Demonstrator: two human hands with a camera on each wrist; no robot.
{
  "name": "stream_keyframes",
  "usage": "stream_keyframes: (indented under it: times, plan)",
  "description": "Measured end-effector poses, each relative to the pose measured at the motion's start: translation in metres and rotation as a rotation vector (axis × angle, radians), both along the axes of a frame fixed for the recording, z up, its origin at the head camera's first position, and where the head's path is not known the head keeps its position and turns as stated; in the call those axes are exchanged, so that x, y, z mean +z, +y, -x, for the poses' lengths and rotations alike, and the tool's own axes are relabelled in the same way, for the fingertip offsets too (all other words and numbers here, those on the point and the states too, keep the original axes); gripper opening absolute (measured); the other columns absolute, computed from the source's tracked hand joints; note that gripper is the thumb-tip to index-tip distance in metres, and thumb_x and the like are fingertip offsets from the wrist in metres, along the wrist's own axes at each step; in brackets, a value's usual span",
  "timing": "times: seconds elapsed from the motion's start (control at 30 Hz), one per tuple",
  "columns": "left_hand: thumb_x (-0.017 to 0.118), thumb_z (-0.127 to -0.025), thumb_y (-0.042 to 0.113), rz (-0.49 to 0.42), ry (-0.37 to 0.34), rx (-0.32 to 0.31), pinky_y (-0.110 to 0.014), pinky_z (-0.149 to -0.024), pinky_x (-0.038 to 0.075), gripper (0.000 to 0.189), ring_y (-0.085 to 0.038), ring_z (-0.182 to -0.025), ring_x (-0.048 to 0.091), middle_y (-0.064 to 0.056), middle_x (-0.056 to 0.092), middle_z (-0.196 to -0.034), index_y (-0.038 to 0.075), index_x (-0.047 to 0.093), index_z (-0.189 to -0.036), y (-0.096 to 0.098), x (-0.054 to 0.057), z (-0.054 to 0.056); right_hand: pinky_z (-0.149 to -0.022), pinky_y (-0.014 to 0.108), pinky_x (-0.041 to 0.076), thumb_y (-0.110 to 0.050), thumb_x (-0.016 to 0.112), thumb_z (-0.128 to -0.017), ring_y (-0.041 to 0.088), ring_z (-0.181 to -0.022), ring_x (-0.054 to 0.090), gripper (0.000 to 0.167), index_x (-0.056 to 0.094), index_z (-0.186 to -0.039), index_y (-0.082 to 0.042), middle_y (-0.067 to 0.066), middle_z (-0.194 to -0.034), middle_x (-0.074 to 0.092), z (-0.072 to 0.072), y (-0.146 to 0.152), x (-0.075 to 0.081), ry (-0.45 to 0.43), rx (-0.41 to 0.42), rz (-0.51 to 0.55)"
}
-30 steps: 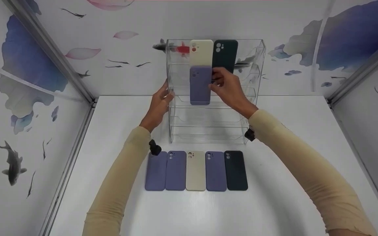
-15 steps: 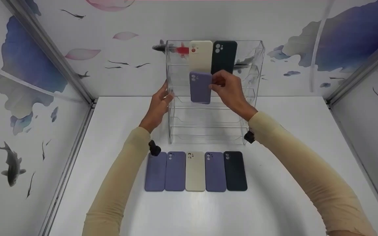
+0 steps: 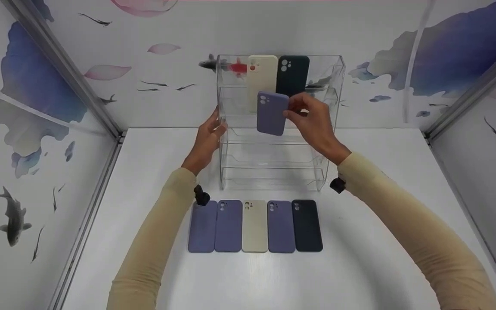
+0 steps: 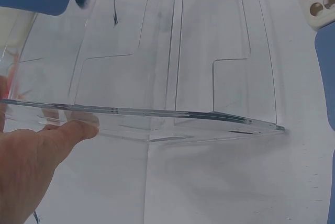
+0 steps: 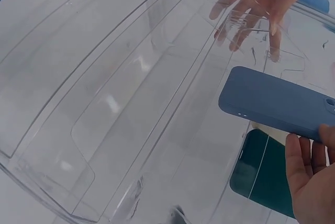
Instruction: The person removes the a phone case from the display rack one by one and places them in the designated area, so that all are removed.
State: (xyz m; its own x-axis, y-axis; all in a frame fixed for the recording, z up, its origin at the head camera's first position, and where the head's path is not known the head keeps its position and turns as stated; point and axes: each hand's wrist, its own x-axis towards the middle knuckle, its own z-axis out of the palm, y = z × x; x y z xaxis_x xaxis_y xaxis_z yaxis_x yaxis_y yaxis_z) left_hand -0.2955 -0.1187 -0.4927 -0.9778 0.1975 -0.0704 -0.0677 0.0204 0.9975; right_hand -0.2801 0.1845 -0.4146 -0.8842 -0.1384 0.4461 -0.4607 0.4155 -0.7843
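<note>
Extending leftward from the right grip [image 3: 318,124], the purple phone case [image 3: 272,114] is pinched by its edge.

Held case [image 5: 275,101]: camera end, beside the grip, cut by the right wrist view's edge; right hand [image 5: 314,177], cut likewise; green case [image 3: 292,75], behind the grip: lower end hidden; cream case [image 3: 262,75], left of the grip: lower right part hidden by the held case; leftmost case [image 3: 202,228], well below the grip: upper corner obscured by wrist camera [image 3: 202,196].
</note>
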Motion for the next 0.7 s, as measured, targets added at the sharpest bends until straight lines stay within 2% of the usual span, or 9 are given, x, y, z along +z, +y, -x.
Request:
stream_keyframes:
  times: [0.27, 0.53, 0.7]
  plan:
    - [0.053, -0.118, 0.034, -0.001, 0.0, 0.003, -0.064, -0.127, 0.033, 0.07, -0.032, -0.165, 0.031, -0.013, 0.03, -0.179, 0.034, 0.017, -0.178, -0.001, 0.0, 0.0, -0.09, 0.023, 0.061, 0.003, 0.078, -0.101, 0.015, -0.101, 0.071, 0.02, 0.073, -0.12, 0.001, 0.01, -0.113, 0.075, -0.011, 0.01, 0.005, 0.004, 0.013, 0.037]
    - [0.053, -0.118, 0.032, -0.006, 0.03, -0.004, -0.065, -0.126, 0.034, 0.07, -0.034, -0.163, 0.034, -0.015, 0.033, -0.177, 0.031, 0.017, -0.178, 0.0, -0.002, 0.0, -0.091, 0.023, 0.062, 0.005, 0.078, -0.1, 0.017, -0.1, 0.072, 0.022, 0.073, -0.121, 0.003, 0.012, -0.111, 0.074, -0.025, 0.021, 0.005, 0.061, 0.037, 0.038]
    - [0.053, -0.119, 0.031, -0.01, 0.034, 0.0, -0.064, -0.127, 0.034, 0.07, -0.034, -0.163, 0.034, -0.015, 0.032, -0.178, 0.03, 0.017, -0.179, 0.0, -0.002, 0.0, -0.091, 0.023, 0.061, 0.004, 0.077, -0.101, 0.019, -0.101, 0.072, 0.023, 0.073, -0.123, 0.003, 0.009, -0.113, 0.075, -0.033, 0.029, 0.005, 0.073, 0.033, 0.039]
